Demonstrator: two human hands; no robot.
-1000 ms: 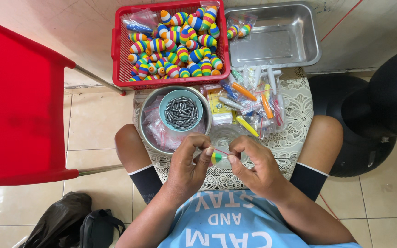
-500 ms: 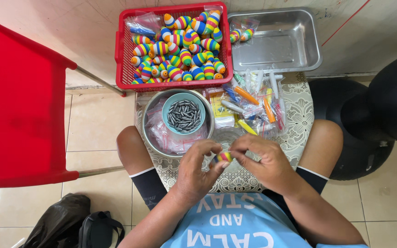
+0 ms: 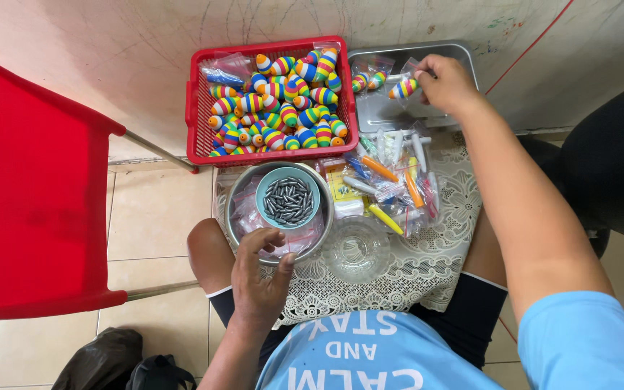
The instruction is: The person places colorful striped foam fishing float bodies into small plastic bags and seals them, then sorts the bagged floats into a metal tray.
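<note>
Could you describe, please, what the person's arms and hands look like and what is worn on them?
Both hands are bare: the left hand and the right hand have no gloves, rings or watch that show. The forearms are bare too. A light blue short sleeve covers the right upper arm. The left sleeve is out of view.

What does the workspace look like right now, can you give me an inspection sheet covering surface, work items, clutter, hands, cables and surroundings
Surface: small table under a white lace cloth.
Work items: red basket full of rainbow-striped floats; one bagged striped float held over the metal tray; blue bowl of grey metal weights set inside a steel bowl with clear bags.
Clutter: loose pile of small packets with coloured sticks; empty glass dish.
Hands: left hand at the steel bowl's near rim, on the clear bags; right hand grips the bagged float.
Cables: nothing seen.
Surroundings: red chair on the left, tiled floor, dark bag below.
</note>
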